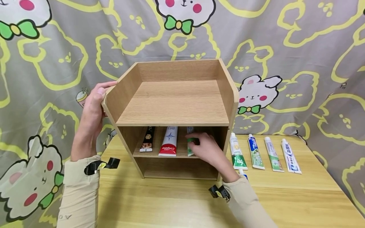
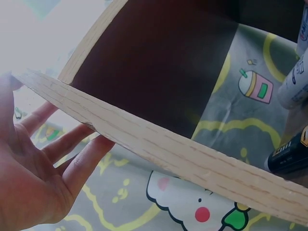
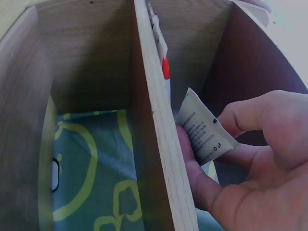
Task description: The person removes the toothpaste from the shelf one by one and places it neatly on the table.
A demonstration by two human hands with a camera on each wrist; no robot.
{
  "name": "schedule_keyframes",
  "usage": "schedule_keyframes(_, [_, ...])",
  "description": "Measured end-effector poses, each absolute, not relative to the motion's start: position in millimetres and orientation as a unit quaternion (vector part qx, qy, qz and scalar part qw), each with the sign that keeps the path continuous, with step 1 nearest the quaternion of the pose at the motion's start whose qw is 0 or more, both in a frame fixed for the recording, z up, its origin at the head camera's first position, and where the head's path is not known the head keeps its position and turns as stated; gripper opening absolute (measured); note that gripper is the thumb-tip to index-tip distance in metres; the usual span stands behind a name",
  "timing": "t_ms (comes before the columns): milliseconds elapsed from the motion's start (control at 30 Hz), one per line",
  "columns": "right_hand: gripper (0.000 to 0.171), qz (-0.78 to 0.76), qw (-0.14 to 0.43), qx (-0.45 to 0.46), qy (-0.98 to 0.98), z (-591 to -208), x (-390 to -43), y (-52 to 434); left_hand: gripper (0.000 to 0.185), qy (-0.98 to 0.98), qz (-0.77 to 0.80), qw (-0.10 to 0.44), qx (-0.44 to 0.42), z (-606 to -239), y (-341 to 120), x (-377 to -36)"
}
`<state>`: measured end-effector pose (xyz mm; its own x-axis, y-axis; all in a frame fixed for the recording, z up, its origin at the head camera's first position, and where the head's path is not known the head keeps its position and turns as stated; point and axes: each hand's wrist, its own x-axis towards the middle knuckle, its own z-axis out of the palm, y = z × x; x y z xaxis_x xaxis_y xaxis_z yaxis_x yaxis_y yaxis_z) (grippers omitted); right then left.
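Observation:
A small wooden shelf (image 1: 172, 104) stands on the table. My left hand (image 1: 95, 101) grips the upper edge of its left side panel; in the left wrist view, several fingers (image 2: 79, 166) lie against that panel's edge. Inside the middle compartment, my right hand (image 1: 206, 147) holds a green and white toothpaste tube (image 1: 190, 148). The right wrist view shows thumb and fingers about the flat white end of that tube (image 3: 199, 130). To its left on the same board lie a white and red Colgate tube (image 1: 169, 142) and a black toothpaste tube (image 1: 148, 139).
Right of the shelf, several toothpaste tubes lie in a row on the table (image 1: 176, 202), among them a green and white one (image 1: 238, 152) and a blue and green one (image 1: 256, 152). Another tube (image 1: 242, 173) is partly hidden by the right sleeve. A patterned curtain (image 1: 299, 57) hangs behind.

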<state>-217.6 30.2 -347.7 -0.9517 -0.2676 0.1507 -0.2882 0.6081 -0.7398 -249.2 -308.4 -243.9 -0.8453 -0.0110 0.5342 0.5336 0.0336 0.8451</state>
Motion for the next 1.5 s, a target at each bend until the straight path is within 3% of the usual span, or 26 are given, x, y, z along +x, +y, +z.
schedule_keyframes(867, [0.050, 0.555, 0.001, 0.205, -0.806, -368.0, -187.7, 49.5, 0.049, -0.691, -0.667, 0.202, -0.190, -243.3, -308.1, -248.6])
schedule_keyframes(1233, [0.049, 0.606, 0.009, 0.222, -0.764, -380.5, -178.7, 57.1, 0.049, -0.693, -0.667, 0.200, -0.189, -242.1, -307.1, -249.3])
schedule_keyframes(1500, [0.053, 0.653, -0.022, 0.215, -0.726, -383.6, -168.4, 59.5, 0.048, -0.694, -0.667, 0.196, -0.187, -242.1, -306.5, -248.5])
